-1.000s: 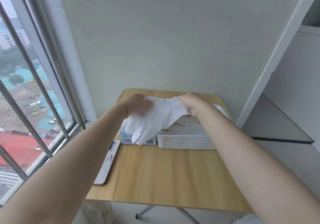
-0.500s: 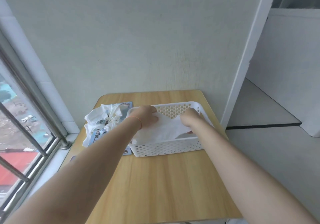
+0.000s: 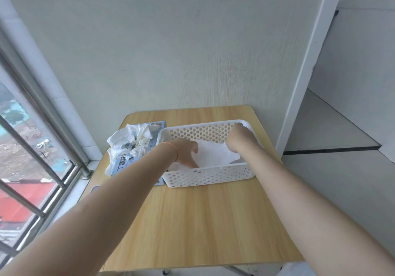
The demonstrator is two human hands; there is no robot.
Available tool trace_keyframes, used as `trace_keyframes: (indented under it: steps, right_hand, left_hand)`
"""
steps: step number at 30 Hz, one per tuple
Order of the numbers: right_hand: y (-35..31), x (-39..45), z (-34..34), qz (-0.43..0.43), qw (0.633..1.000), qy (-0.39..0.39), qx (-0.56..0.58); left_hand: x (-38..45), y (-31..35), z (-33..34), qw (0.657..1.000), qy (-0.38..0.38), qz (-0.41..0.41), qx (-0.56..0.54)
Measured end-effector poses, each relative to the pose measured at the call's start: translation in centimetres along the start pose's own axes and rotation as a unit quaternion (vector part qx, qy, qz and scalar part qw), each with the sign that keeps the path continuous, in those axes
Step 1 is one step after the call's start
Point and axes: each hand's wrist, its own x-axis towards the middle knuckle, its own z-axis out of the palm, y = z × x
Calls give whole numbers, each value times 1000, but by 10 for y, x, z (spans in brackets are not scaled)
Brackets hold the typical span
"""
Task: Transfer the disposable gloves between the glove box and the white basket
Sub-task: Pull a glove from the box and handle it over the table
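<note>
A white disposable glove [image 3: 213, 155] lies spread inside the white perforated basket [image 3: 210, 175] on the wooden table. Both my hands are down in the basket. My left hand [image 3: 187, 152] presses its fingers down on the glove's left end. My right hand [image 3: 239, 137] is at the basket's far right corner, and the glove's right edge lifts up to it; its fingers are hidden. The blue-and-white glove box [image 3: 128, 163] lies left of the basket, touching it, with several crumpled white gloves [image 3: 136, 140] spilling out of its top.
The small wooden table [image 3: 203, 222] stands against the wall. A barred window [image 3: 32, 147] runs along the left, close to the box. A phone's corner [image 3: 94, 189] shows beside my left forearm. A white door frame [image 3: 303, 72] rises at the right.
Both hands carried the stretched glove from above the box over to the basket and lowered it inside. My view turned right, so the basket now sits centred.
</note>
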Motion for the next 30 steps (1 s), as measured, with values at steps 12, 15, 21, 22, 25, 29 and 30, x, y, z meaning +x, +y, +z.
trace_keyframes:
  steps: [12, 15, 21, 22, 25, 29, 30]
  right_hand:
    - [-50, -23, 5, -212, 959, 103, -155]
    - [-89, -33, 17, -294, 942, 123, -105]
    - [-166, -50, 61, -408, 905, 104, -69]
    - [-177, -51, 69, -416, 901, 95, -84]
    - [-197, -53, 87, -424, 896, 49, -122]
    - [-205, -47, 102, -395, 889, -5, -231]
    - [-204, -46, 103, -387, 888, -9, -249]
  left_hand:
    - [-36, -25, -20, 947, 279, -16, -156]
    - [-58, -68, -22, 873, 429, -90, -213]
    - [-85, -169, 13, 818, 372, -262, -353]
    - [-88, -179, 22, 824, 338, -268, -368]
    - [-89, -196, 43, 820, 245, -240, -458]
    - [-86, -196, 57, 810, 201, -198, -515]
    - [-83, -196, 60, 812, 207, -195, -509]
